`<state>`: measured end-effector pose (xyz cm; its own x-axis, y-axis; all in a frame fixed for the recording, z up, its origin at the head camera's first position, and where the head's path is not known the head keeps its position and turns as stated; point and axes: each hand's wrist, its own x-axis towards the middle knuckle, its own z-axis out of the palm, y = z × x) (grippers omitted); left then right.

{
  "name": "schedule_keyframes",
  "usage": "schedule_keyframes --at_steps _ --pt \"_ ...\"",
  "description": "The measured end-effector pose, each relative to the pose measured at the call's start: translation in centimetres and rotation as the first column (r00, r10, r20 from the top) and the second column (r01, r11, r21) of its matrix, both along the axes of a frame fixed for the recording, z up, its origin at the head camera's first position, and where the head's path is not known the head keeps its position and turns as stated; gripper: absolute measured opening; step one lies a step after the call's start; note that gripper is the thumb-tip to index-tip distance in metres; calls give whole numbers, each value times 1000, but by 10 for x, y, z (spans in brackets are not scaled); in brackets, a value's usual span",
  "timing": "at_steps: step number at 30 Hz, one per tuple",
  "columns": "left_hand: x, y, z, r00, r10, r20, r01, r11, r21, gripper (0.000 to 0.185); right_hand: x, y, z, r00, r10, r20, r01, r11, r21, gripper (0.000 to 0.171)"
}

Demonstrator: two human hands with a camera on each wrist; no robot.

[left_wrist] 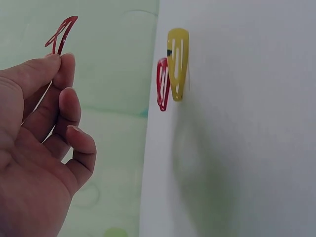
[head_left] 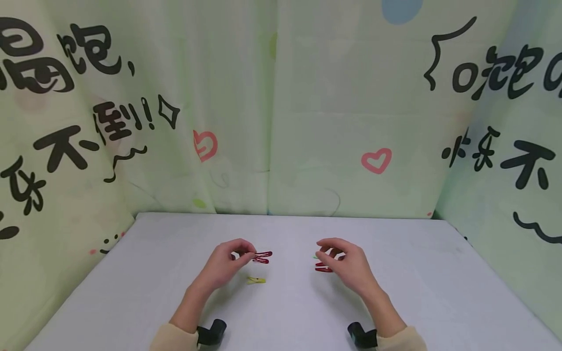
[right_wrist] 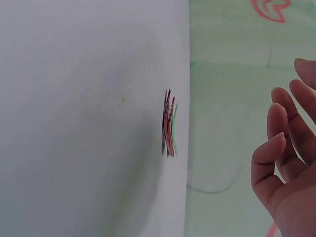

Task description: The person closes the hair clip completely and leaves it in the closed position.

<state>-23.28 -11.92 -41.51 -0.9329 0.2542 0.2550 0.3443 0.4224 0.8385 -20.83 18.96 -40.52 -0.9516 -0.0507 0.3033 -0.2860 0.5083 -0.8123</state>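
My left hand (head_left: 223,265) pinches a red snap hair clip (left_wrist: 67,32) between thumb and index finger, its narrow strips spread apart in the left wrist view. The other left fingers are loosely bent. Below that hand on the table lie a yellow hair clip (left_wrist: 183,64) and another red hair clip (left_wrist: 162,86), overlapping in the left wrist view. My right hand (head_left: 352,268) hovers with loosely bent fingers and holds nothing. Beneath it is a small group of dark red hair clips (right_wrist: 167,126) with a green hair clip (right_wrist: 175,129) alongside, partly hidden by the fingers in the head view.
A white table (head_left: 290,317) spreads under both hands. Pale green curtains (head_left: 325,97) with black lettering and pink hearts hang behind its far edge and along both sides. A black wrist mount (head_left: 212,332) shows at the left cuff, and another black mount (head_left: 362,335) at the right.
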Motion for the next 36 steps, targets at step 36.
schedule_keyframes --at_steps 36 --pt "16 32 9 995 -101 -23 102 994 38 4 14 -38 7 991 132 -34 -133 991 -24 17"
